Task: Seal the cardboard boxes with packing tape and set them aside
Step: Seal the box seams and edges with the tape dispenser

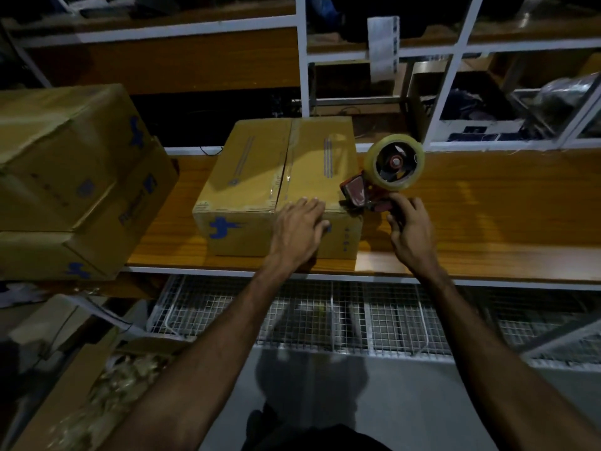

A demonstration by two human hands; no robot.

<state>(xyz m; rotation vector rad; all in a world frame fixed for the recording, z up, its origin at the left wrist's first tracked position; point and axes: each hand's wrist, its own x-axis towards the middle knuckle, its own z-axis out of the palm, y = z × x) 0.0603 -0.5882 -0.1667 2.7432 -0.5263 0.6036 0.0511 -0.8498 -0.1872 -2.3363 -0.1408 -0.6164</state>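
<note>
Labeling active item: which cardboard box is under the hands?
The lone centre box on the shelf; left hand rests on it. The others are stacked at left.

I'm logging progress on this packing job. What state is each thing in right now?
Box on the bench: flaps closed, tape along the centre seam.
Tape dispenser: held at the box's near right edge.
Left hand: flat on the box.
Right hand: gripping the dispenser handle.
Stacked boxes: closed, at the left.

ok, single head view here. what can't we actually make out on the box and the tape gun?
Head view only:
- Box: near top edge and end of the tape seam, covered by the left hand.
- Tape gun handle: wrapped by the right hand.
- Cutter blade contact with the box: too dark and small.
- Stacked boxes: cut off by the left edge; print blurred.
</note>
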